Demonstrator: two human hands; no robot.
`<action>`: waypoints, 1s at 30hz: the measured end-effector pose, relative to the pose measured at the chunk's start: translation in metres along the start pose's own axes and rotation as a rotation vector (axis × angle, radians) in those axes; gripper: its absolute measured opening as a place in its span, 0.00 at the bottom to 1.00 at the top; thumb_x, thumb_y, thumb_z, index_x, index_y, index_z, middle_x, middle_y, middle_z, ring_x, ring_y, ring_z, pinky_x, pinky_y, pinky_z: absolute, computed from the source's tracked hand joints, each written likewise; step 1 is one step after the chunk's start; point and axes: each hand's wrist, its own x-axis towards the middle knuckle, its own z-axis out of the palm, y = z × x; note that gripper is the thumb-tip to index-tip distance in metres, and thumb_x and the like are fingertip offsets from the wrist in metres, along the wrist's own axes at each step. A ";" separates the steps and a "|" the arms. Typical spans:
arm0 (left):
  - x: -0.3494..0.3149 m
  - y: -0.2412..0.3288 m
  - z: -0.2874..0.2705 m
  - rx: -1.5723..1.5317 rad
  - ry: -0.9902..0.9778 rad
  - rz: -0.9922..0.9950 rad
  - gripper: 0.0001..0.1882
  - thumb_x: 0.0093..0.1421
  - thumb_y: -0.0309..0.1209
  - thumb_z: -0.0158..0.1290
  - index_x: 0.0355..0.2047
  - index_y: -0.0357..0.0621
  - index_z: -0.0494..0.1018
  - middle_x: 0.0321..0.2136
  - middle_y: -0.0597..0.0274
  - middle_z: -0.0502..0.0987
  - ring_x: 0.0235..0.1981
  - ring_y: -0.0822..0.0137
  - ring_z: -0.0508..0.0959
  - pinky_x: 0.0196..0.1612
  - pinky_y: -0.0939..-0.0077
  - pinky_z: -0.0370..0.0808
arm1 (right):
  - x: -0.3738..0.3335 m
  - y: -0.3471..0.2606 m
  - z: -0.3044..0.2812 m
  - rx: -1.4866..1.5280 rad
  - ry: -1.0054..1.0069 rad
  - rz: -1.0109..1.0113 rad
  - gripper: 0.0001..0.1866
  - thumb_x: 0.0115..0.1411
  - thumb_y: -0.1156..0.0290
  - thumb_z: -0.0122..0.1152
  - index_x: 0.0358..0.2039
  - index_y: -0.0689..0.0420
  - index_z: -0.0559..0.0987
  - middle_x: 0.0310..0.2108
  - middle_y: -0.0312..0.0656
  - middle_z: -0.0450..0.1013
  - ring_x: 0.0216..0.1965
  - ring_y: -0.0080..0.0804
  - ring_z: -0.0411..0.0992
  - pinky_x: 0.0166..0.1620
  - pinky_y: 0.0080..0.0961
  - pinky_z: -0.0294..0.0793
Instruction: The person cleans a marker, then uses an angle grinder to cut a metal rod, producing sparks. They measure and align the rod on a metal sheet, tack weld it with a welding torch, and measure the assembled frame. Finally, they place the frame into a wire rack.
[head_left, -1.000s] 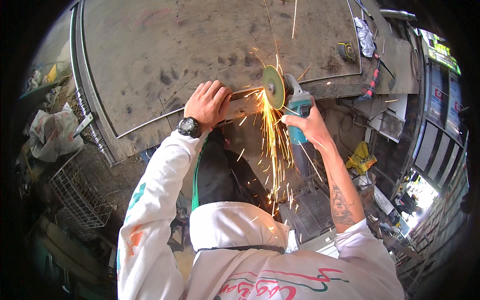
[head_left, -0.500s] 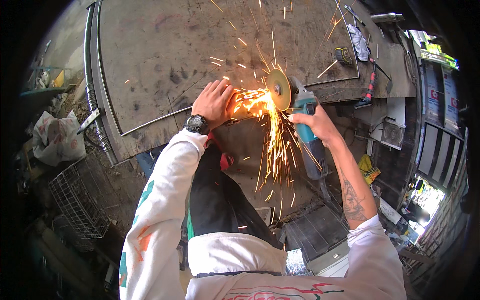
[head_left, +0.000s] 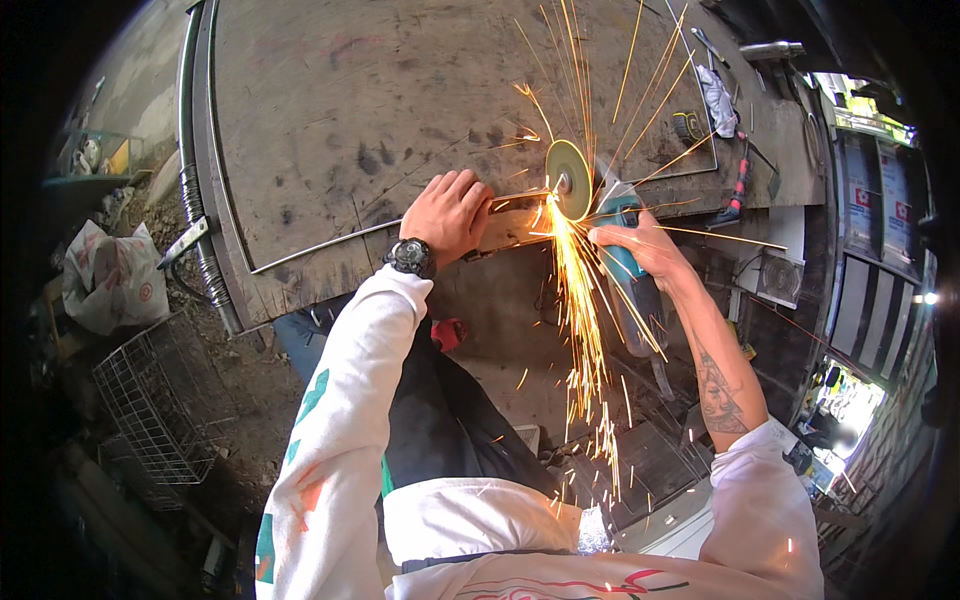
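Note:
My left hand presses down at the workbench's near edge, its fingers closed over a thin metal rod that belongs to a rod frame lying on the bench. In my right hand is a teal and dark angle grinder, tilted with its body toward me. The round cutting disc stands on edge just right of my left hand. Sparks pour down from its lower left rim and others fan upward across the bench. Glare hides the exact contact point.
On the wooden workbench lie a tape measure, a white cloth and a red-and-black-handled tool at the right. A steel pipe runs along its left side. A wire basket and plastic bag are at left.
The bright glow beside my left hand has shrunk. Sparks now stream down more densely and fan far upward and right. Both hands sit slightly farther right as the whole view has shifted a little.

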 end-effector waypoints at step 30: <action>-0.004 -0.003 0.001 -0.001 -0.010 -0.039 0.07 0.62 0.29 0.57 0.40 0.45 0.75 0.36 0.57 0.74 0.40 0.54 0.76 0.45 0.62 0.74 | -0.003 -0.017 -0.006 0.005 -0.137 0.092 0.32 0.51 0.65 0.76 0.54 0.59 0.70 0.34 0.40 0.75 0.28 0.29 0.77 0.32 0.31 0.82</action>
